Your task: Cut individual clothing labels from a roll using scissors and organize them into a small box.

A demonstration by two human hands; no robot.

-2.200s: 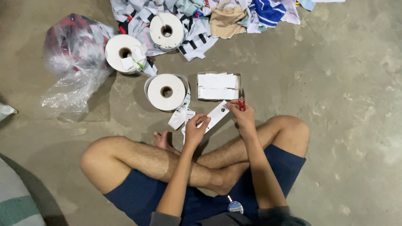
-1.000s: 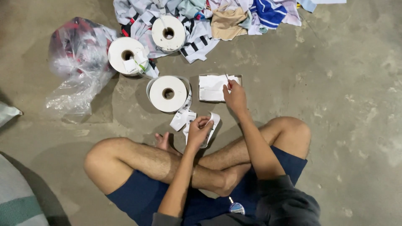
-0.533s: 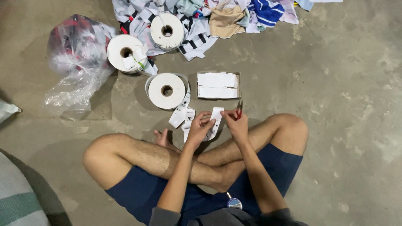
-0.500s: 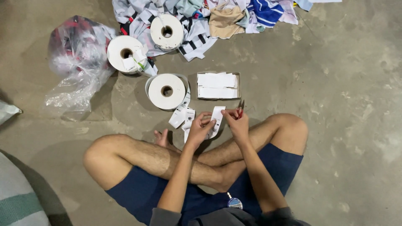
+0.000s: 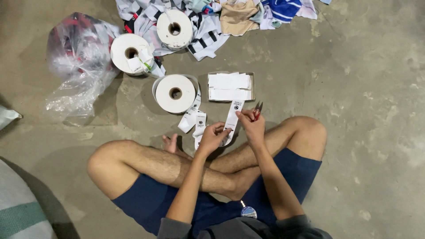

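Head view, near to far: left hand [image 5: 211, 136] pinching white label strip [image 5: 231, 120] at lower end — right hand [image 5: 251, 125] closed on strip's upper part, small red snips [image 5: 257, 110] held too. Beyond, shallow tray [image 5: 230, 87] stacked with flat cut labels — partly filled. Feeding roll [image 5: 175, 93] thick, much tape left uncut.

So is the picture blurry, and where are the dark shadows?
Head view: mostly sharp, lit evenly from above; soft shadows sit under the nearest paper roll and the plastic bag. The tiny red scissors in the right hand look slightly fuzzy; the left hand holding the label strip is clear.
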